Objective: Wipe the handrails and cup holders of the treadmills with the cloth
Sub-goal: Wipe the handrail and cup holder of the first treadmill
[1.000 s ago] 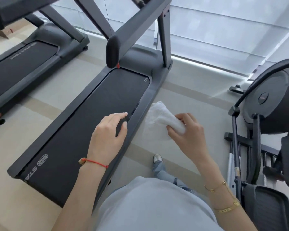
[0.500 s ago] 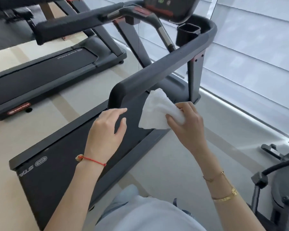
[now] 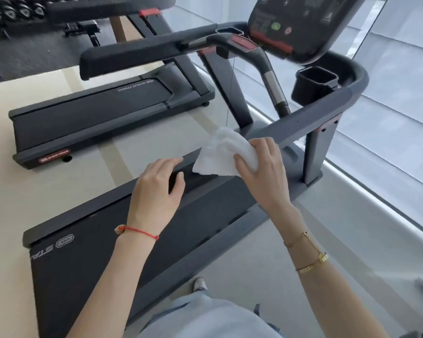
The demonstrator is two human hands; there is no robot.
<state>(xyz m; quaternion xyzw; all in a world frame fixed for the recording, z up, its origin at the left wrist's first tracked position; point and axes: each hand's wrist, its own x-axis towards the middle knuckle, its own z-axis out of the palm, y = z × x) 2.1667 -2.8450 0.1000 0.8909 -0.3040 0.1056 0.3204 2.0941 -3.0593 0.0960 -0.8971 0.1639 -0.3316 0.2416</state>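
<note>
- Since a second ago the view has lifted from the belt to the console end of the near treadmill (image 3: 103,245), and both hands have risen with it; the cloth (image 3: 224,152) now sits against the near end of the right handrail (image 3: 310,118) instead of hanging over the floor.
- Right hand (image 3: 261,174) is clenched on the white cloth, bunched in the fingers with a loose flap spilling toward the belt, probably so a thick pad meets the rail.
- Left hand (image 3: 159,189) is released, fingers curled loosely, holding nothing; it hovers over the treadmill's deck, likely ready to steady or to help fold the cloth. Whether it touches anything I cannot tell.
- Cup holder (image 3: 314,85) sits at the far end of that rail, beside the console (image 3: 296,23), well apart from the cloth.
- Left handrail (image 3: 142,57) lies across the belt from the cloth; nothing touches it.
- A second treadmill (image 3: 95,111) stands beyond.
- My reading: wiping of this rail is just starting, with the cup holder to follow.
</note>
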